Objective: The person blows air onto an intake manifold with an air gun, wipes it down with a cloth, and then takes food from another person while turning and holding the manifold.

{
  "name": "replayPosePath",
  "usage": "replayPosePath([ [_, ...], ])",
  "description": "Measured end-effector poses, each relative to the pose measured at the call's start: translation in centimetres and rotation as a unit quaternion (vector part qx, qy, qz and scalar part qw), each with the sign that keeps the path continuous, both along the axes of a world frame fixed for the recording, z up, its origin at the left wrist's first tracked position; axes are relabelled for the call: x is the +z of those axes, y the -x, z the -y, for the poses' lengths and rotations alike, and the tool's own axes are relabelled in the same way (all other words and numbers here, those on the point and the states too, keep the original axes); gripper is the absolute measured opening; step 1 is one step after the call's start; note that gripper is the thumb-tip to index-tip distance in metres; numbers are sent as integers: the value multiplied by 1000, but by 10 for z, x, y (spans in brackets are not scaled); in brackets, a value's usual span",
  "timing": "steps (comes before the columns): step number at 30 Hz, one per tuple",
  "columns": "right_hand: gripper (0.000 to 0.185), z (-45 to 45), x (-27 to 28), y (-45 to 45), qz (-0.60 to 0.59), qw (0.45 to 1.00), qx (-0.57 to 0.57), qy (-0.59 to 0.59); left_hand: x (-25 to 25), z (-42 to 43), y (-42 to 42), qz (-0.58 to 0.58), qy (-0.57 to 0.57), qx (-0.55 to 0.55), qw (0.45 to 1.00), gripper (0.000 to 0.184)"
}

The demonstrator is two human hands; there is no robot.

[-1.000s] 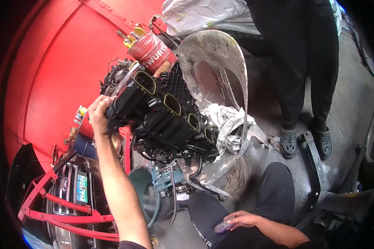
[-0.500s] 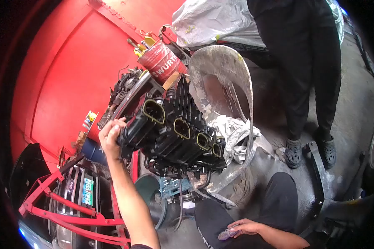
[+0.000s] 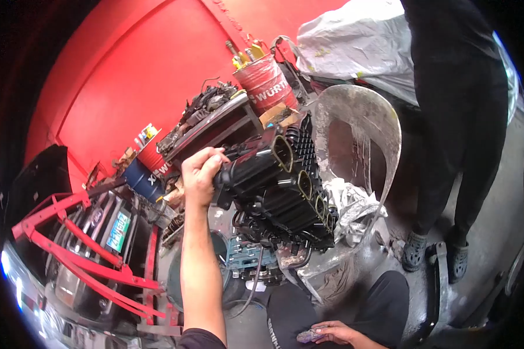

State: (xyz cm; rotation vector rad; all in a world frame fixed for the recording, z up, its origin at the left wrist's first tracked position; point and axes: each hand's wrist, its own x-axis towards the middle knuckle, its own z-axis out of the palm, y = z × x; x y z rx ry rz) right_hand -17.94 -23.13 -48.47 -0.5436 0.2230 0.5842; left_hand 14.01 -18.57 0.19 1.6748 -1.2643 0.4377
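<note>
Red wall (image 3: 151,70) fills upper left. Left hand (image 3: 201,174) clamps the part (image 3: 282,200), farther right than before; right hand (image 3: 335,333) pinches a wad (image 3: 310,336).

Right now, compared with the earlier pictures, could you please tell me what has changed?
The blocky black plastic part has turned, its yellow-rimmed oval openings facing more to the picture's right; the view shifted too. Nothing was taken up or let go: the left hand keeps its grip on one end, the right hand keeps the small purplish-grey wad.
</note>
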Motion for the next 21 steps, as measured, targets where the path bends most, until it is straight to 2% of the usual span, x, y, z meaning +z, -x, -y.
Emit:
replayPosePath([
  [4,46,-6,-20,-2,-18,1000,-7,-19,1,12,-24,-45,-4,17,999,23],
  [5,46,-4,-18,-3,-17,1000,-4,-13,6,15,-22,-57,-48,53,996,28],
  [10,47,-7,-24,-5,0,1000,-1,-27,17,53,-28,-4,-56,88,995,25],
  [15,52,-3,1,-6,-10,1000,1,-2,27,82,-16,-11,-81,140,987,25],
  [18,43,-4,-5,-6,-12,1000,-5,-2,27,95,-19,31,-65,107,992,28],
  [19,44,-3,-5,-6,-15,1000,-6,-3,28,101,-15,43,-92,122,987,30],
  [20,44,-4,-4,-4,-20,1000,-6,-4,30,108,-7,3,-114,129,985,35],
  [21,45,-3,-3,-7,-21,1000,-7,-4,31,117,-1,33,-110,129,985,34],
])
